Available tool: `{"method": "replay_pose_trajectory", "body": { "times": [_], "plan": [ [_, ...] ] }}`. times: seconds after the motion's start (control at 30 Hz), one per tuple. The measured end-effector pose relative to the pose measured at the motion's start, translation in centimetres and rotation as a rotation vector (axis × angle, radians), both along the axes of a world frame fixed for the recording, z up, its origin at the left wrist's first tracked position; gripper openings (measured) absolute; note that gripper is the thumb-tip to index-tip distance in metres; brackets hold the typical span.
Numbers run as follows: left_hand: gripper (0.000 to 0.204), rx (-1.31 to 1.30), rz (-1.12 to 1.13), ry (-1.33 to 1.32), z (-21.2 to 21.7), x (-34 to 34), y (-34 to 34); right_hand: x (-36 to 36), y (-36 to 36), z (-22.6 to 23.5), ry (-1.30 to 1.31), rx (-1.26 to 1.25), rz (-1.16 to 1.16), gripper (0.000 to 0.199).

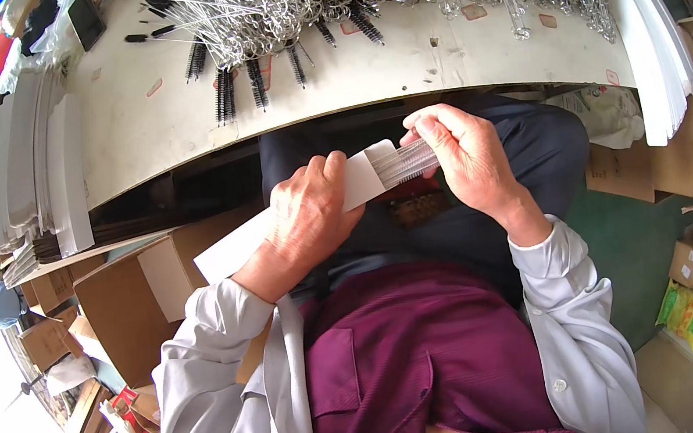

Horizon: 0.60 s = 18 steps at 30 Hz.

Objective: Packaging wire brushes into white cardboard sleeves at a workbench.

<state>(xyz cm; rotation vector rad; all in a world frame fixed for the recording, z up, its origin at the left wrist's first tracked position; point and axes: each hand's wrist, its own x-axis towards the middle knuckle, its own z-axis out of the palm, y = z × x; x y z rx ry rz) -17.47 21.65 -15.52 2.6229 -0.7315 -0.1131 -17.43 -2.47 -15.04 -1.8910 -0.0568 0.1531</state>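
Observation:
A long, narrow white box (245,239) lies slanted across my lap, its open end toward the upper right. My left hand (303,209) wraps round it near that end. A bundle of thin, silvery, ridged rods (404,164) sticks out of the box's mouth, and how far it reaches inside is hidden. Fingers and thumb of my right hand (469,155) are closed on the outer end of this bundle. On the table (140,130) beyond my hands lies a big heap of wire-handled brushes (282,13) with looped ends and black bristles.
White flat box pieces (67,180) stand stacked at the table's left end, and more white pieces (650,41) at its right. A dark phone-like device (86,20) lies far left. Open cardboard boxes (125,310) stand left of me; a yellow-green packet (688,315) lies at lower right.

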Motion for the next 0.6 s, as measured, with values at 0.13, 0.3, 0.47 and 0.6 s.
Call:
{"method": "replay_pose_trajectory", "body": {
  "times": [0.13,0.3,0.47,0.6],
  "plan": [
    [0.050,0.021,0.001,-0.015,-0.2,-0.2,-0.1,-0.3,1.0,-1.7,-0.106,0.181,-0.079,0.024],
    [0.050,0.017,0.028,0.006,-0.5,-0.6,-0.2,-0.4,1.6,-2.0,-0.072,0.114,-0.057,0.022],
    [0.050,-0.022,0.027,0.005,-0.8,-1.1,-1.1,-1.2,3.2,-3.1,0.117,0.449,-0.101,0.024],
    [0.053,-0.036,0.040,0.001,-1.0,-1.3,-1.4,-1.2,3.8,-4.1,0.084,0.415,-0.085,0.033]
  ]
}}
